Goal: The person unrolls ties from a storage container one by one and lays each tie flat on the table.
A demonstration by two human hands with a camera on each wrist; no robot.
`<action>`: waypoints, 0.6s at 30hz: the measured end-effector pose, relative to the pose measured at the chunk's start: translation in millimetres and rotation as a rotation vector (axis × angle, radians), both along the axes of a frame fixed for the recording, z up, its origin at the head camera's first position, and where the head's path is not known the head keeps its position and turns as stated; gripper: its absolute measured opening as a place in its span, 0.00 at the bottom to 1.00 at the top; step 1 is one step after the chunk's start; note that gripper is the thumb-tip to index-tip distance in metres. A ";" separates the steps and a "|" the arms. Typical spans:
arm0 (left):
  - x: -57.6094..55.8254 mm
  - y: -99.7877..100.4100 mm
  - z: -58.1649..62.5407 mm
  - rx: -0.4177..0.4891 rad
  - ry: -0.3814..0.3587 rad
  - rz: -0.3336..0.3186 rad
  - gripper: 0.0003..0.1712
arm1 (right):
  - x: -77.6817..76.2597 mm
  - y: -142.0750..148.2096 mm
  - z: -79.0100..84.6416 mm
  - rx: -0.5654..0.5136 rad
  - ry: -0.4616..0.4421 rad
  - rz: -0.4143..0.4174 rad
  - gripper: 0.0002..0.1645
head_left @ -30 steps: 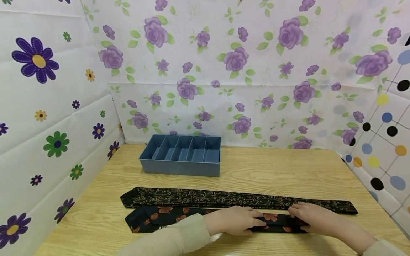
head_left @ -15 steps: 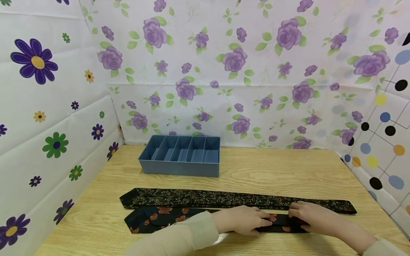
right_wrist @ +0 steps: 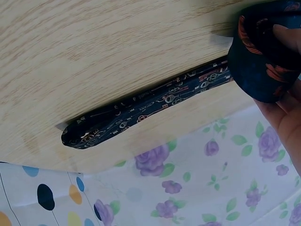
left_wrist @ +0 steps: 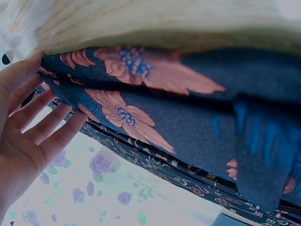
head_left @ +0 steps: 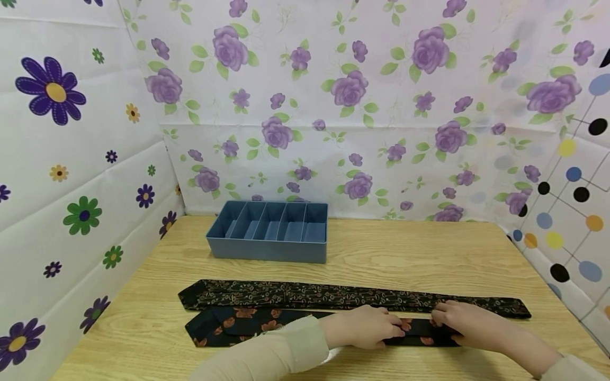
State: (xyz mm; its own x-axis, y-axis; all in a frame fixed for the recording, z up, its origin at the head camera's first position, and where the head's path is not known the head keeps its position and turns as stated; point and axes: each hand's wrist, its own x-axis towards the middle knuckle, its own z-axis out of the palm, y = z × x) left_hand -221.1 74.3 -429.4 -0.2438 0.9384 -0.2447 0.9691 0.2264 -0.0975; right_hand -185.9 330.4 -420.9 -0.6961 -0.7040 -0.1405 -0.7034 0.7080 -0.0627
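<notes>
A dark navy necktie (head_left: 257, 317) with orange flowers lies across the near part of the table, its pointed wide end to the left. My left hand (head_left: 359, 328) rests over its middle; in the left wrist view, its extended fingers (left_wrist: 61, 134) and thumb touch the tie's two edges. At the right, my right hand (head_left: 472, 325) holds the tie's folded-back end. The right wrist view shows this loop (right_wrist: 263, 66) between thumb and fingers. Just beyond, a black necktie (head_left: 333, 296) with a small tan and reddish pattern lies stretched out, flat and roughly parallel.
A blue-grey box (head_left: 267, 250) with several compartments stands behind the ties, left of centre. The wooden table (head_left: 410, 248) extends back to a wall sheet (head_left: 305, 143) printed with purple roses. Other printed sheets flank both sides.
Over the last second my left hand has slid a little to the right along the flowered necktie. The right hand keeps its hold on the folded end, nearly still.
</notes>
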 end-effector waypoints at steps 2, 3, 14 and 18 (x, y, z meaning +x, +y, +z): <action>0.6 -0.1 -0.1 0.005 0.003 0.005 0.27 | 0.5 0.2 0.8 0.009 -0.014 -0.019 0.19; 0.8 -0.2 0.0 0.007 0.002 0.008 0.28 | 0.7 0.2 1.1 0.012 -0.018 -0.026 0.19; 0.8 0.4 -1.0 -0.004 -0.015 0.023 0.27 | 0.7 3.9 -1.2 0.027 0.021 -0.002 0.17; 0.7 0.6 -1.0 0.002 -0.022 0.019 0.27 | 2.3 4.8 -0.9 0.013 0.026 0.000 0.17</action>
